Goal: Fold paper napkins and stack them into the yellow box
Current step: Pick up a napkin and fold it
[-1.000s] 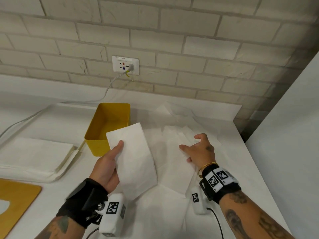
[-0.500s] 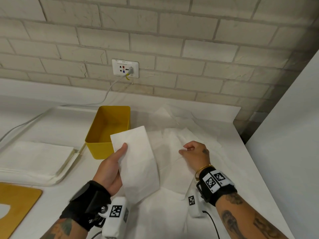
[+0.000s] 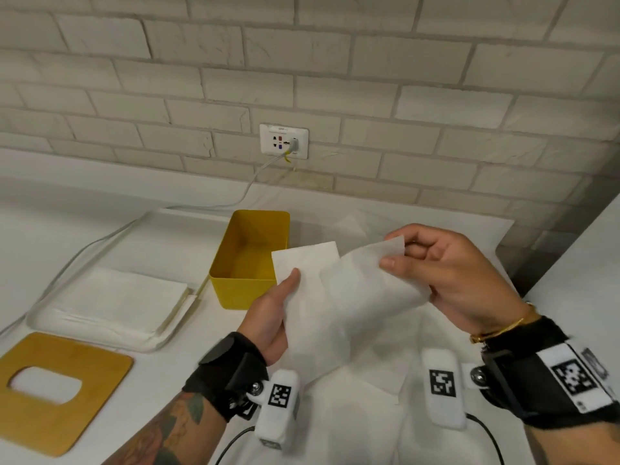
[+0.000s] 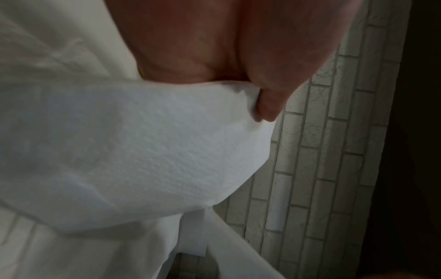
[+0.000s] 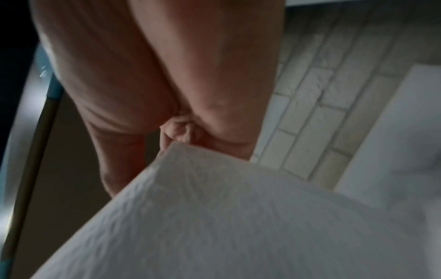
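Observation:
The yellow box [image 3: 248, 260] stands open-topped on the white counter, nothing visible inside. My left hand [image 3: 278, 307] holds a folded white napkin [image 3: 308, 297] upright just right of the box, thumb on its front face. My right hand [image 3: 436, 273] pinches the top corner of a second white napkin [image 3: 372, 290], lifted off the counter and overlapping the first. In the left wrist view the folded napkin [image 4: 143, 151] fills the frame under my thumb [image 4: 269, 105]. In the right wrist view the second napkin [image 5: 238, 217] hangs from my fingertips [image 5: 176, 134].
Loose white napkins [image 3: 362, 414] lie spread on the counter under my hands. A clear tray [image 3: 43, 317] with a stack of napkins sits left of the box. A wooden lid with an oval slot [image 3: 50, 387] lies front left. A wall socket [image 3: 283, 141] and cable are behind.
My right hand has picked a napkin off the counter and raised it beside the folded one. The left hand has kept its napkin and shifted slightly right.

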Demonstrator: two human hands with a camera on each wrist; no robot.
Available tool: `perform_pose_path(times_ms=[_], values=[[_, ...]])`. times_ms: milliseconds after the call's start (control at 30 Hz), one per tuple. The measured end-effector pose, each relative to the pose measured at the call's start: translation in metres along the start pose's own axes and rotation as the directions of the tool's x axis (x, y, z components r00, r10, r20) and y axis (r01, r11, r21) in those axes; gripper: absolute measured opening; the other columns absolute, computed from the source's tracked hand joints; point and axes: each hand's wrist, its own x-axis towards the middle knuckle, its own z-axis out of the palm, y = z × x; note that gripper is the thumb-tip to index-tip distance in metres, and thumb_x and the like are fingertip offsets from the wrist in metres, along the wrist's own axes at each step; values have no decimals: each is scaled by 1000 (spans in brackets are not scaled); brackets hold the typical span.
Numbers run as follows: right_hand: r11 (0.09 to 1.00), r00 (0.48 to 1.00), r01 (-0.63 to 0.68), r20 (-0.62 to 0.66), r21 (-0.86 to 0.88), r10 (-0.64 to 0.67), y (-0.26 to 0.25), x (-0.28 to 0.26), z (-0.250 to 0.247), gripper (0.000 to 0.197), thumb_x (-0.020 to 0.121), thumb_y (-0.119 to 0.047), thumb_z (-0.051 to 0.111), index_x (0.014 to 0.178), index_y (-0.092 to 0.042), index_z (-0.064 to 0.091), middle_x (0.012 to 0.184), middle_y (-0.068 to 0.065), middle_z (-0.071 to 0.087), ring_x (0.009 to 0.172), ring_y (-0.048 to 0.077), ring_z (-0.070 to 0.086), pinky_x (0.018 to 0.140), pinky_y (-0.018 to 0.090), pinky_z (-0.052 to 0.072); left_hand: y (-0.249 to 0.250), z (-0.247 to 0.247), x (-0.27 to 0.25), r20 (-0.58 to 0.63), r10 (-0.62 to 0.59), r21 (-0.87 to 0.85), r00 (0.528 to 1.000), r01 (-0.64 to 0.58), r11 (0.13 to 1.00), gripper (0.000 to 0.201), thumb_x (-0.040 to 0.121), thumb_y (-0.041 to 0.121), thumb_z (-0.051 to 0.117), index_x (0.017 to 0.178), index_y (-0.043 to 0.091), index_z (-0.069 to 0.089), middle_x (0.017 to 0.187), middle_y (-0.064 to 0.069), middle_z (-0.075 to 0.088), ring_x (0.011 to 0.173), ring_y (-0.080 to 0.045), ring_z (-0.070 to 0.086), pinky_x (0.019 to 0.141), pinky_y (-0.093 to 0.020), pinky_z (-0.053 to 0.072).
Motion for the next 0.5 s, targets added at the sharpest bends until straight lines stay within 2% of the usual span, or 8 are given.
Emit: perform_pose_path(times_ms=[67, 100, 167, 233, 400, 500], values=[[999, 997, -34, -73, 9, 34, 13, 7, 10, 18, 75, -9, 76, 93, -10, 72, 90, 11, 77, 77, 19, 73, 64, 27, 58, -3, 6, -2, 22, 3, 19, 1000, -3, 1000, 29, 105, 28, 50, 112, 8, 70, 103, -11, 78, 88, -23, 77, 78, -40, 56], [999, 991, -49, -126, -20, 46, 23, 11, 14, 15, 80, -7, 75, 95, -9, 71, 91, 10, 78, 78, 19, 73, 64, 29, 57, -5, 8, -4, 32, 11, 30, 999, -12, 999, 30, 106, 28, 50, 114, 8, 70, 103, -11, 78, 89, -23, 77, 78, -40, 56], [991, 971, -94, -228, -92, 71, 44, 19, 20, 11, 87, -3, 74, 95, -10, 71, 93, 9, 79, 81, 22, 73, 70, 32, 55, -7, 13, -6, 62, 32, 58, 998, -35, 998, 32, 105, 30, 48, 118, 8, 69, 109, -12, 77, 97, -24, 76, 84, -41, 56], [985, 946, -134, -311, -111, 93, 61, 23, 23, 9, 89, -3, 73, 96, -10, 72, 92, 7, 79, 84, 23, 74, 71, 30, 54, -9, 15, -8, 96, 30, 70, 995, -37, 997, 39, 106, 36, 45, 124, 10, 68, 117, -13, 75, 108, -27, 72, 93, -43, 54], [982, 901, -148, -425, -117, 85, 74, 27, 27, 7, 90, -6, 73, 94, -12, 73, 84, 0, 79, 71, 8, 72, 55, 15, 48, -12, 11, -7, 153, -19, 41, 988, 13, 999, 66, 104, 59, 23, 133, 15, 62, 128, -12, 70, 120, -26, 67, 102, -43, 49], [978, 899, -154, -430, -142, 80, 74, 30, 27, 8, 90, -8, 74, 95, -14, 73, 87, -2, 79, 78, 11, 75, 63, 21, 51, -13, 11, -6, 169, -19, 63, 986, 8, 998, 64, 103, 60, 25, 133, 16, 62, 128, -12, 70, 120, -25, 67, 104, -42, 49]])
